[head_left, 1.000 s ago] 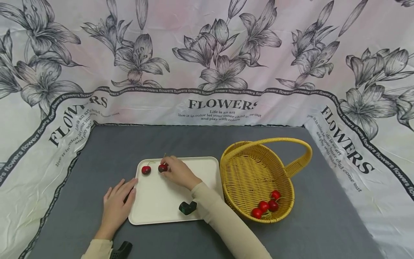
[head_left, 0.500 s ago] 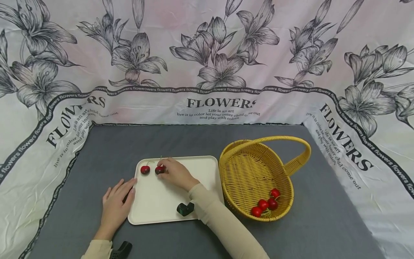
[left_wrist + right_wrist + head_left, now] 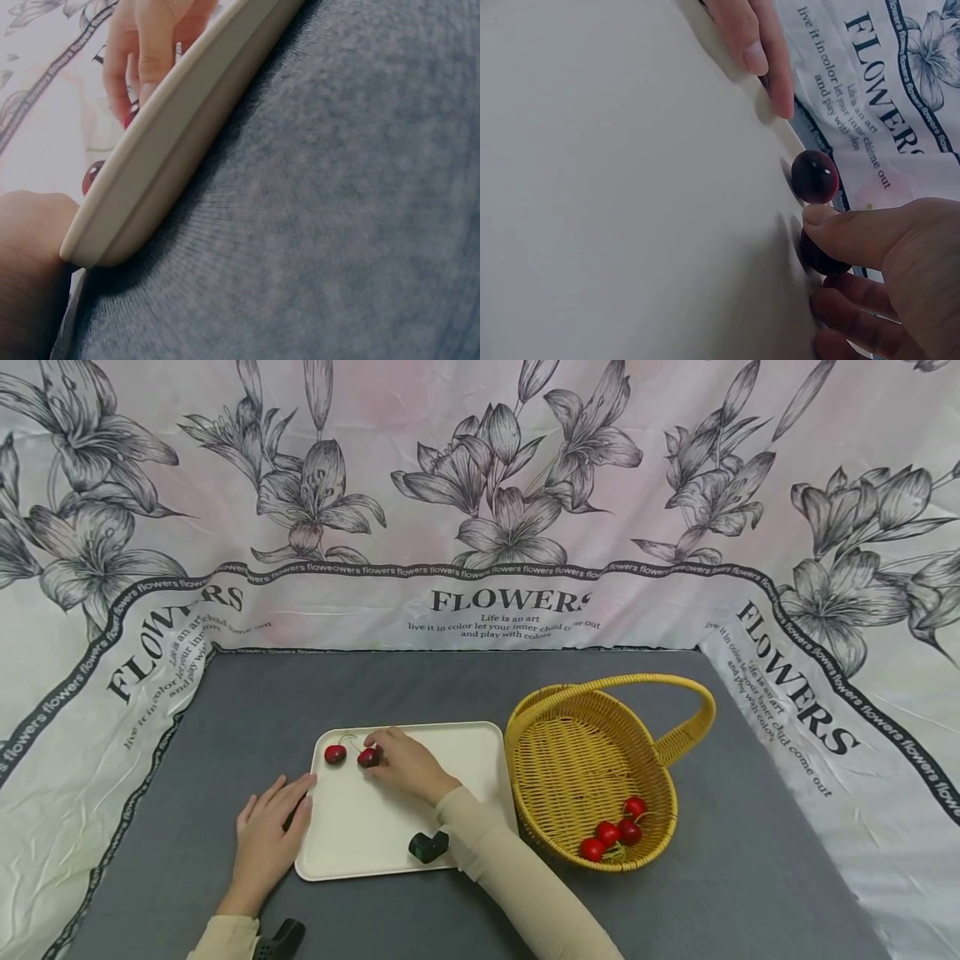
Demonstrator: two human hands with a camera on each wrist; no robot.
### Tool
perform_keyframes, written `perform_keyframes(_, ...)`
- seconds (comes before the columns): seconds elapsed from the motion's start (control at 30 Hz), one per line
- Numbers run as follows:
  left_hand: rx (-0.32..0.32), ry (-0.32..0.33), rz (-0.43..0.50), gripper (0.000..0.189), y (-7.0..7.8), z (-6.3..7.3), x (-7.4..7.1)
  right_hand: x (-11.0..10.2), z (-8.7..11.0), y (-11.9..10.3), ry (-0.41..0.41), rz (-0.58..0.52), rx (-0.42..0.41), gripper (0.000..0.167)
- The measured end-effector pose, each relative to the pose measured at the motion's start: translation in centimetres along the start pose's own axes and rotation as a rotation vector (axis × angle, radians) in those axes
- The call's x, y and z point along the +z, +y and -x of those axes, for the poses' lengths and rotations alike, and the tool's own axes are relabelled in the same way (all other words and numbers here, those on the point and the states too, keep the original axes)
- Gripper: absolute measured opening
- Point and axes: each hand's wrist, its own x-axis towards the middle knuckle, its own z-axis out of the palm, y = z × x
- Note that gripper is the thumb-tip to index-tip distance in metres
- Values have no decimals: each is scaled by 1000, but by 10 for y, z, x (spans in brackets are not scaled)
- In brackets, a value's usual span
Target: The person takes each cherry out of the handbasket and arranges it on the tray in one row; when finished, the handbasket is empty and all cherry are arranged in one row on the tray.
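Two dark red cherries lie near the far left corner of the cream tray [image 3: 405, 827] in the head view. The left one, a cherry [image 3: 335, 754], stands by itself with its stem up. Beside it my right hand [image 3: 411, 766] holds the other cherry [image 3: 367, 757] between thumb and fingers, low over the tray. From the right wrist, the thumb [image 3: 840, 229] covers part of this cherry [image 3: 825, 255], with the fingers curled just below. My left hand [image 3: 270, 835] rests at the tray's left edge, fingers extended and fingertips at the rim.
A yellow wicker basket [image 3: 570, 760] with a tall handle stands right of the tray, several red cherries [image 3: 607, 833] at its near side. Grey cloth [image 3: 360, 685] covers the table, and a flower-printed sheet [image 3: 510, 635] hangs around the back and sides.
My right hand has moved slightly left with the cherry, closer to the other one. The cherry's stem now leans left. My left hand stays at the tray's edge.
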Motion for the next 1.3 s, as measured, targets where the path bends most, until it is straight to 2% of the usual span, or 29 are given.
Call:
perform_keyframes(0.37, -6, -8, -5, 37, -1, 1, 1, 4, -2, -1, -12, -9, 45, 41)
perform_keyframes(0.63, -9, -7, -5, 37, -2, 1, 1, 7, -1, -2, -47, -25, 96, 58)
perform_keyframes(0.7, -9, -6, -7, 37, -1, 0, 1, 7, -1, -3, -38, 7, 80, 57)
perform_keyframes(0.87, -13, -12, -11, 37, 0, 0, 0, 8, -1, -5, -9, 79, 54, 42)
perform_keyframes(1.1, -1, -5, -9, 37, 0, 0, 0, 10, -6, -8, 38, 91, 141, 29)
perform_keyframes(1.3, -5, -4, -7, 37, 1, 0, 0, 13, -9, -11, 91, 80, 234, 35)
